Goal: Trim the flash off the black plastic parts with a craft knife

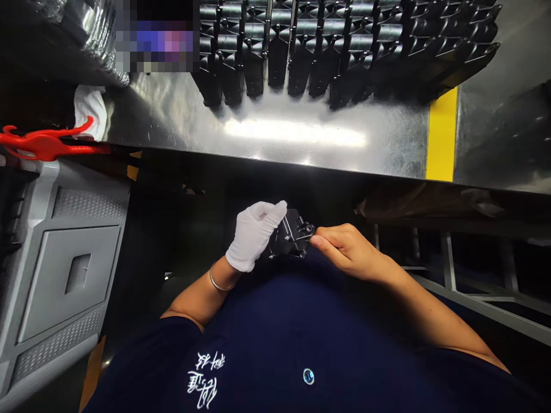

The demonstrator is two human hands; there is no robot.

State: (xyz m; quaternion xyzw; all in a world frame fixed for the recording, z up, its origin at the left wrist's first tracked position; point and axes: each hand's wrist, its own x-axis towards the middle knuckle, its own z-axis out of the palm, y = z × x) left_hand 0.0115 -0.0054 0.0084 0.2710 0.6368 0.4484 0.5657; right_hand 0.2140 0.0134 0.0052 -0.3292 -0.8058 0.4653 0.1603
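Note:
A small black molded part [293,234] with pegs and a ring-shaped boss is held in front of my body, below the table edge. My left hand [255,234], in a white glove, pinches its left side between thumb and fingers. Bare, my right hand [350,249] grips the part's right end with thumb and forefinger. Much of the part blends into the dark background, so its full outline is hard to make out. Rows of black parts [301,51] stand closely packed on the metal table [181,120] beyond my hands.
Yellow tape [442,137] crosses the table on the right. At left are a grey plastic bin [69,275], a red plastic piece [47,143], a white cloth [91,109] and stacked clear-wrapped material [99,34]. A metal frame [482,304] stands low on the right.

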